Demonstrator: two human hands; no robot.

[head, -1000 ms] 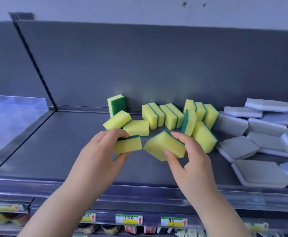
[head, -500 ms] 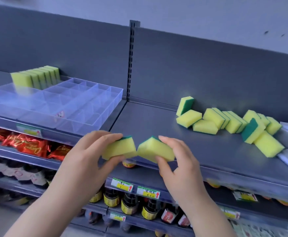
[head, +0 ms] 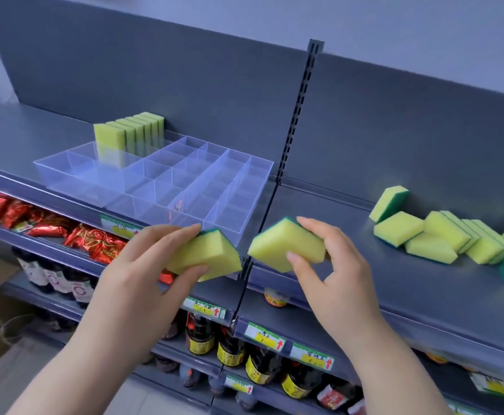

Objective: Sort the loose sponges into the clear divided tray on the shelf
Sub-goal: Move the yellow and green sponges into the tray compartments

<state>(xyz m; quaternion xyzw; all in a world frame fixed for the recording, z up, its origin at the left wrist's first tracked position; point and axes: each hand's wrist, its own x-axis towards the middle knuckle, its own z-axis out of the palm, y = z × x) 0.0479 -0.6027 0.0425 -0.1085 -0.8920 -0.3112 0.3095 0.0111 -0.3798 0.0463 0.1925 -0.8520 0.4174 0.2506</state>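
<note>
My left hand [head: 143, 274] grips a yellow sponge with a green scouring side [head: 207, 257] just in front of the clear divided tray [head: 238, 232]. My right hand [head: 334, 274] holds a second yellow-and-green sponge [head: 283, 245] over the shelf's front edge, to the right of the tray. A row of several sponges [head: 131, 136] stands upright in the tray's far-left compartment. Loose yellow-and-green sponges [head: 442, 235] lie in a heap on the shelf at the right.
A slotted metal upright [head: 301, 115] divides the two shelf bays behind the tray's right side. Below are price labels [head: 264, 336], red snack packets [head: 50, 223] and dark bottles with yellow labels [head: 259, 366]. The grey shelf surface [head: 319, 205] lies bare between tray and heap.
Both hands have carried their sponges left from the loose heap toward the tray, and my view has swung left so the whole tray shows. The two sponges are now slightly apart.
</note>
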